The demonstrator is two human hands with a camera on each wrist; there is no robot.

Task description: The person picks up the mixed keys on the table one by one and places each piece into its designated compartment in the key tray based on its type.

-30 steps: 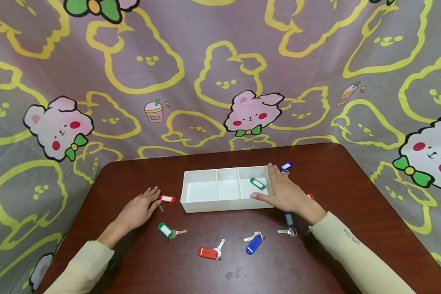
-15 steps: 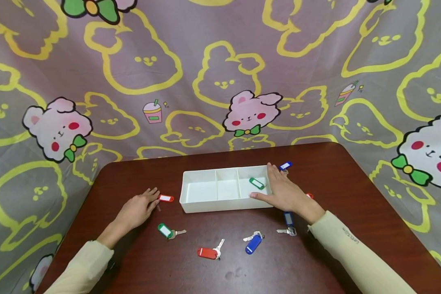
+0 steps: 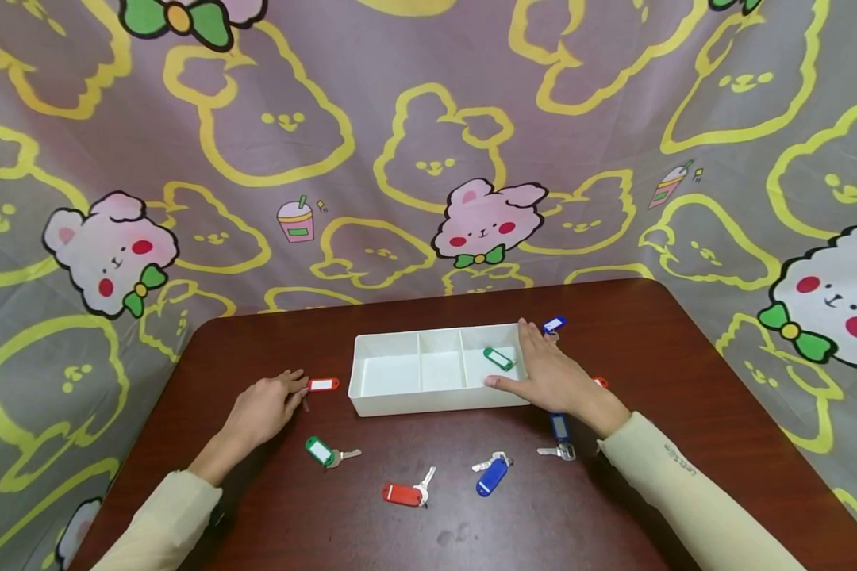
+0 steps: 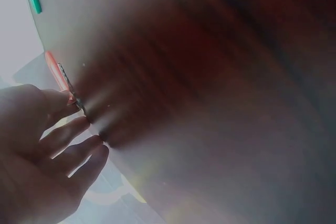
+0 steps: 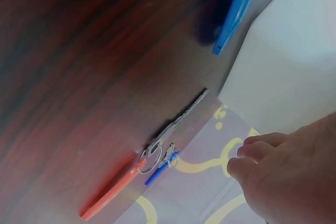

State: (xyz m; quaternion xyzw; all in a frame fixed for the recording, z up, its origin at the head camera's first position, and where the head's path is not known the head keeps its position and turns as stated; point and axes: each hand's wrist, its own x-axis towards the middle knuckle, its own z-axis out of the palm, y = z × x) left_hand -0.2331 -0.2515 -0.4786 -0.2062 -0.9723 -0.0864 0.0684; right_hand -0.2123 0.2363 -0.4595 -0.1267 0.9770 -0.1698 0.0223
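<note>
Where the left hand (image 3: 264,408) was: at the red tag (image 3: 322,385), near the tray (image 3: 428,402) on the desk (image 3: 457,539) — whether its grip had closed could not be told.
Right hand (image 3: 553,377): spread wide on the tray's right end, apparently steadying it.
Red tag: likely being picked up; the next move called for a pinch and lift.

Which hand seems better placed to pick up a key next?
The left hand, I'd judge: it's at the red, white-labelled plastic key tag, while the right hand rests on the white three-compartment plastic tray.
</note>
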